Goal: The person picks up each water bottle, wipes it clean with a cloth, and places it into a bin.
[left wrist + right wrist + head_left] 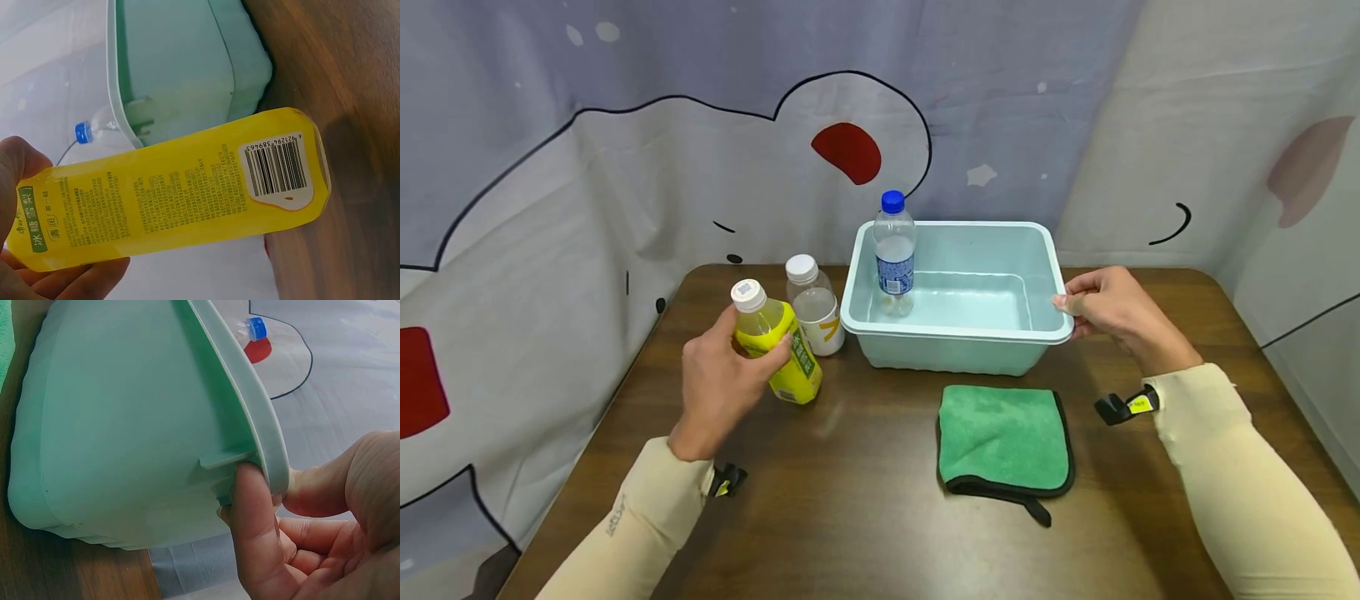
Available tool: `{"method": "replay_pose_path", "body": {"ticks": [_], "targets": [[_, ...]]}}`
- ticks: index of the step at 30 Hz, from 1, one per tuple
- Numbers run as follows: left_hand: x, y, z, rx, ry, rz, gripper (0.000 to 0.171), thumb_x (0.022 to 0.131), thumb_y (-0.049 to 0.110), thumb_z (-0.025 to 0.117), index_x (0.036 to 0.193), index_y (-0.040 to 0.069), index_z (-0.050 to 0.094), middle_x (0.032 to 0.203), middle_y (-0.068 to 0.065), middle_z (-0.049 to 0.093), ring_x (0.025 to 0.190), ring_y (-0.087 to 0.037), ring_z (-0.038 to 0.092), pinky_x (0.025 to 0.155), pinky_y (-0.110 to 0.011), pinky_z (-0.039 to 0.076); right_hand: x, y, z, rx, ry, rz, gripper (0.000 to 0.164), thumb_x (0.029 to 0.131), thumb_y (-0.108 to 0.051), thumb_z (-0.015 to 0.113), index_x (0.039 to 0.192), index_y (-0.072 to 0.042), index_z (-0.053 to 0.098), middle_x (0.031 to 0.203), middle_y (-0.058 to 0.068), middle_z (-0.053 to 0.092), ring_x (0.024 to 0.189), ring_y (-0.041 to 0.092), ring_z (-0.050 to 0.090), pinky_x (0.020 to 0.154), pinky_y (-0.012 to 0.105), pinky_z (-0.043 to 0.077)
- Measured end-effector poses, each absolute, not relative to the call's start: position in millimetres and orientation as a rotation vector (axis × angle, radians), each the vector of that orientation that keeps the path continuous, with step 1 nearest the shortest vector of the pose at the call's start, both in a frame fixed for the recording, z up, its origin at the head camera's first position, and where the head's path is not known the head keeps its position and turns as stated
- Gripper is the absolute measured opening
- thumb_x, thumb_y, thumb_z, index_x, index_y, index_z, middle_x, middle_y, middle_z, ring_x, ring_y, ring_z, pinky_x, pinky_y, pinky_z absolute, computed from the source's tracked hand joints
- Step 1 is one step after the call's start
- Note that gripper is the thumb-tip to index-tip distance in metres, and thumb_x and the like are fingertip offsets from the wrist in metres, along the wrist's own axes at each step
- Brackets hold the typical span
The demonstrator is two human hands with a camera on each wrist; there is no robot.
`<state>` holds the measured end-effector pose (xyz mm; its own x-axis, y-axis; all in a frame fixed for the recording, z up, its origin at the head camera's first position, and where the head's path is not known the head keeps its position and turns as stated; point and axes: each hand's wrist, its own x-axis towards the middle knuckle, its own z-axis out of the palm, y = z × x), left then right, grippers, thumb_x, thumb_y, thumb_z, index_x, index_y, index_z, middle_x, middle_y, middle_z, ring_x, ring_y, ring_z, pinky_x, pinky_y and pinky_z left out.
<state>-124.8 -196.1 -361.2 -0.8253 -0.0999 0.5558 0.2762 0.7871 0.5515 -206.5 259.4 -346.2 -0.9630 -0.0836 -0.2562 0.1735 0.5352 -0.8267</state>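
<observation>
Yellow btl [784,354] is in the L hand [721,379], left of the basin [951,354], tilted over the desk [850,517]; can't tell if its base touches. L hand grasps it round the upper body, thumb one side, fingers opp. R hand [1116,308] pinches the basin's R-end rim, thumb over the edge, a finger tucked under the lip on the outer wall.

Handling, my guess: yellow btl prob light to mid wt, but label hides the fill lvl, so can't be sure. Thin plastic, semi-stiff, would give a bit if squeezed; smooth sleeve may slip, esp if damp. Not fragile. Best hold = upper body just below the shoulder, as now, or the neck under the cap. Basin looks like light, fairly stiff plastic, slick walls; rim lip is the sure grip, though 1 end only could let it swing or tip.

Count: 3 btls total, i.e. 1 yellow w/ white cap, 1 white-label btl [820,321] w/ white cap standing on desk between yellow one & basin, 1 blue-cap btl [895,262] upright inside basin, L end. Also 1 basin, 1 folded green cloth [1003,437] w/ black edging in front of it, 2 hands, both occupied
</observation>
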Motion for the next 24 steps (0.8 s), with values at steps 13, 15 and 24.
{"method": "replay_pose_path", "body": {"ticks": [13,15,24], "targets": [[-120.3,-178.0,-361.5,-0.212,-2.387,-0.893,0.046,0.074,0.027,0.084,0.108,0.003,0.064,0.097,-0.016,0.074,0.075,-0.03,0.073,0.063,-0.045,0.061,-207.5,259.8,-347.8,0.093,2.504,-1.397,0.045,0.097,-0.018,0.063,0.127,0.014,0.053,0.085,0.006,0.069,0.067,0.013,0.069,0.065,0.032,0.061],[-119.7,-174.6,-361.3,-0.23,-2.386,-0.898,0.046,0.074,0.027,0.085,0.108,0.004,0.064,0.097,-0.016,0.074,0.075,-0.03,0.073,0.062,-0.044,0.061,-207.4,259.9,-347.9,0.094,2.505,-1.398,0.045,0.097,-0.018,0.063,0.126,0.014,0.053,0.084,0.005,0.069,0.067,0.013,0.069,0.065,0.032,0.061],[-117.9,-158.7,-362.7,-0.281,-2.419,-0.921,0.049,0.075,0.027,0.084,0.113,0.004,0.062,0.105,-0.015,0.074,0.085,-0.031,0.075,0.068,-0.043,0.062,-206.5,260.4,-347.8,0.094,2.508,-1.409,0.046,0.097,-0.019,0.063,0.127,0.014,0.053,0.083,0.004,0.069,0.066,0.012,0.068,0.065,0.032,0.061]]}}
